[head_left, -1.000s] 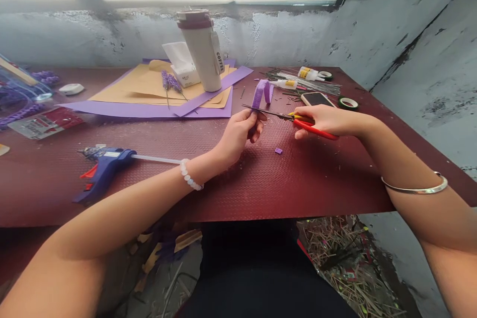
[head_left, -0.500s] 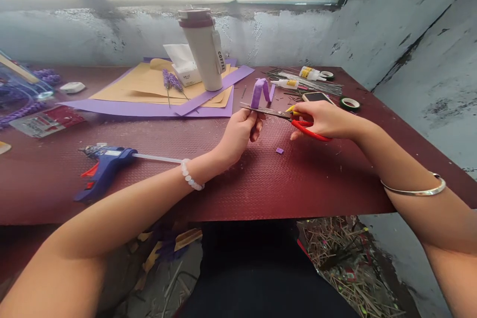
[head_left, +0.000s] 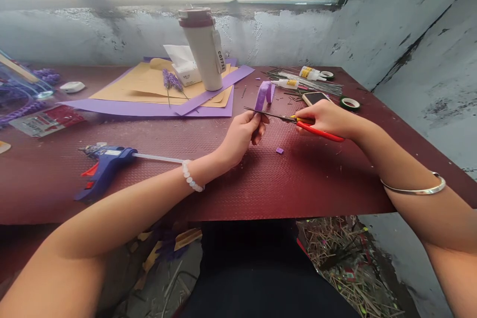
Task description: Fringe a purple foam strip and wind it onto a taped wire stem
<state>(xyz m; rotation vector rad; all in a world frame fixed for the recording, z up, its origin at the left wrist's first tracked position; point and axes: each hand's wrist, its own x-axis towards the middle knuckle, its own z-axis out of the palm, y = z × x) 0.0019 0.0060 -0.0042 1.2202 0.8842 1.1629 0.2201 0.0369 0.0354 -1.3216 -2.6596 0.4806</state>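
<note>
While scissors (head_left: 323,133) in R hand (head_left: 331,117), tumbler (head_left: 204,54) w/ "COFFEE" lettering (head_left: 221,61) behind.

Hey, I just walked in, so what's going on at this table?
A person is working with scissors on a curled purple strip. The left hand pinches the strip's lower end, while the right hand holds the scissors, their blades lying across the strip close to the left fingertips. Whether they have cut into it is too small to tell. A small purple scrap lies on the table below, and a blue glue gun rests off to the left.
</note>
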